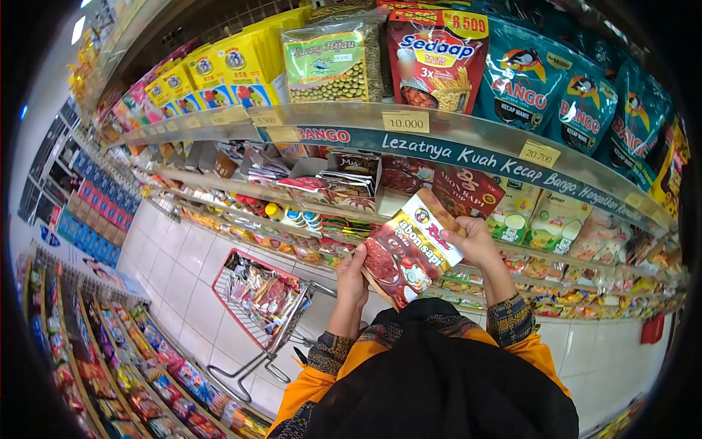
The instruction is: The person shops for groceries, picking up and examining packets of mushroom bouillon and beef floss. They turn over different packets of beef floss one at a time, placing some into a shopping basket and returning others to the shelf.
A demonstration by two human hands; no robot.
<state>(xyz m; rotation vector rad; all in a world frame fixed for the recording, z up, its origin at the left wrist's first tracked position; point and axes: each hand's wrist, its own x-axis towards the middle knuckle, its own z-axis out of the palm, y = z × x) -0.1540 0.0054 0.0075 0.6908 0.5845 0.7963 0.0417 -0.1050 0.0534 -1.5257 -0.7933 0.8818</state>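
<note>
Between my two hands is a flat box of abon sapi (411,252), tilted, its printed front facing up at me. My left hand (352,279) grips its lower left edge, thumb on the front. At the upper right corner, my right hand (472,241) closes on it with the thumb over the front. The fingers behind the box are hidden. Just beyond it, a similar dark red abon sapi box (468,192) stands on the middle shelf, beside green and white jamur packs (559,222).
A shopping cart (256,333) with packets in it stands on the tiled floor to my left. The upper shelf edge (292,117) carries price tags, with sauce pouches (523,80) and a bag of green beans (333,66) above. Another snack shelf (110,366) runs along the lower left.
</note>
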